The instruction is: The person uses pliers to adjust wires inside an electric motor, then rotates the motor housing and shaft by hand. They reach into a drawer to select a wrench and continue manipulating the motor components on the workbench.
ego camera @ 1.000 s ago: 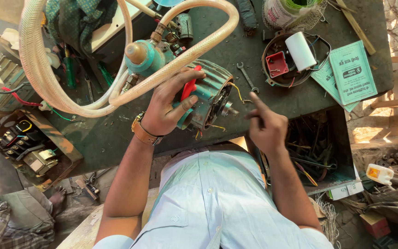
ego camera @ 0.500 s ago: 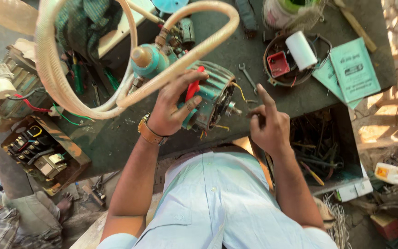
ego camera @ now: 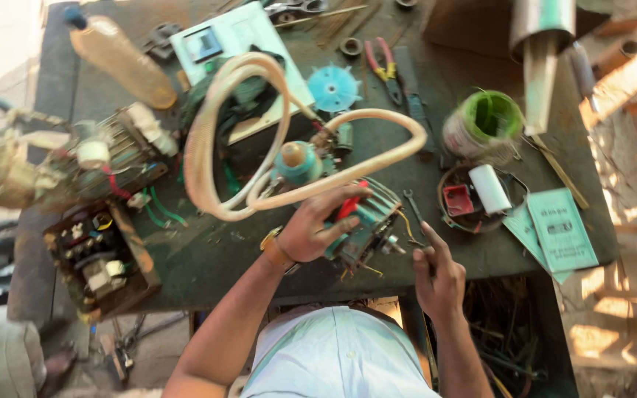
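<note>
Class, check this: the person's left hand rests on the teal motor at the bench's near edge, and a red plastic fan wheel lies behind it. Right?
Not quite. The head view shows the left hand on the teal motor, but the fan wheel is blue, not red.

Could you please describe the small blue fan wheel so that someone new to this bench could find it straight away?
Start at the dark workbench and find the big loop of cream hose above the left hand. Just beyond the loop's right side, left of the red-handled pliers, lies the fan wheel. It is the only flat, light blue, round part with radiating blades.
</note>
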`<state>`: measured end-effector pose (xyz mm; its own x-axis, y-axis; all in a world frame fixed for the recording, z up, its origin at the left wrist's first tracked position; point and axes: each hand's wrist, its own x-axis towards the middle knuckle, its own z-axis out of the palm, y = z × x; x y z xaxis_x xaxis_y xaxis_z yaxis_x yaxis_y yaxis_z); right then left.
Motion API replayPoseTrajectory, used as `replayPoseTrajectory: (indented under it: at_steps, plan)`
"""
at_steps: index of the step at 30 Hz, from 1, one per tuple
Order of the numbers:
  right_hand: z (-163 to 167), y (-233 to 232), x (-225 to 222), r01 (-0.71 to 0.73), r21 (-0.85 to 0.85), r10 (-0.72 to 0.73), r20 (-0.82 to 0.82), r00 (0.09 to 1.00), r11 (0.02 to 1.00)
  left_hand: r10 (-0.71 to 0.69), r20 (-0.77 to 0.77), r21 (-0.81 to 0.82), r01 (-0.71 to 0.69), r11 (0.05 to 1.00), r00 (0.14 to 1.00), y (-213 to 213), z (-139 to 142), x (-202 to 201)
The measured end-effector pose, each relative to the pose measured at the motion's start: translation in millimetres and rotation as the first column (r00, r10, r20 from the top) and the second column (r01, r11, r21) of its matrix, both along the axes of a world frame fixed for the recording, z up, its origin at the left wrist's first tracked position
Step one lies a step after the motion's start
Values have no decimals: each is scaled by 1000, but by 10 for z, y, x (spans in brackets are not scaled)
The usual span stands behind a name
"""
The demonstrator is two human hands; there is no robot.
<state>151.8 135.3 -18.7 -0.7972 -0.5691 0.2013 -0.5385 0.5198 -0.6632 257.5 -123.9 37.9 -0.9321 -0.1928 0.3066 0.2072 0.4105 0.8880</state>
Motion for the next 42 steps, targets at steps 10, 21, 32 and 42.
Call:
replayPoseTrajectory:
  at_steps: [10, 21, 32, 42]
  plan:
    - [146, -195, 135, -211, -61, 212, 2, 977, 976, 10, 3, -13, -10, 1000, 1000, -26, -3, 108]
    - [182, -237, 118, -321, -83, 308, -137, 941, 944, 16, -53, -18, -17, 1000, 998, -39, -3, 121]
    - [-163, -206, 79, -113, -183, 111, -18, 994, 977, 16, -56, -35, -18, 999, 998, -42, 11, 103]
    - [-136, 33, -1, 33, -103, -24, 93, 995, 994, -5, 52, 69, 1, 998, 999, 33, -181, -87]
